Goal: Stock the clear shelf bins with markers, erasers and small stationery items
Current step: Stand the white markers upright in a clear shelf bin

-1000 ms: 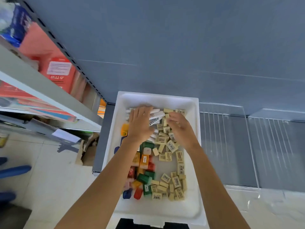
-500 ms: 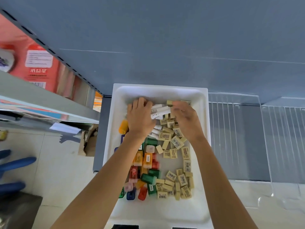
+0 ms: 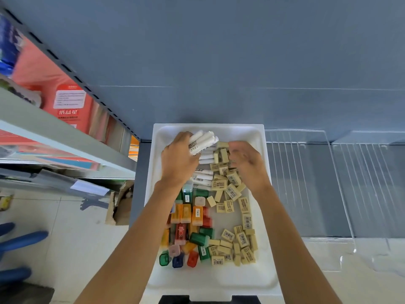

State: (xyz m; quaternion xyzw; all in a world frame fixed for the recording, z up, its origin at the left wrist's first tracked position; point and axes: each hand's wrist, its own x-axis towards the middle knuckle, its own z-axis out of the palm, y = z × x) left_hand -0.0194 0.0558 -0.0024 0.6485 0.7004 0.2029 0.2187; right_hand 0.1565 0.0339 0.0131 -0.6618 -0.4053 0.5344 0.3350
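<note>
Fingers of my left hand gripped white markers, tray's twelve o'clock; right hand loose, empty. Pickup made; next, clear bin, three o'clock.

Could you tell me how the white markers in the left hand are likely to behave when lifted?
The white markers look stiff and light. Being smooth and round, some may slip from the left hand, which grips several at once. Set down loose, they would probably roll.
</note>
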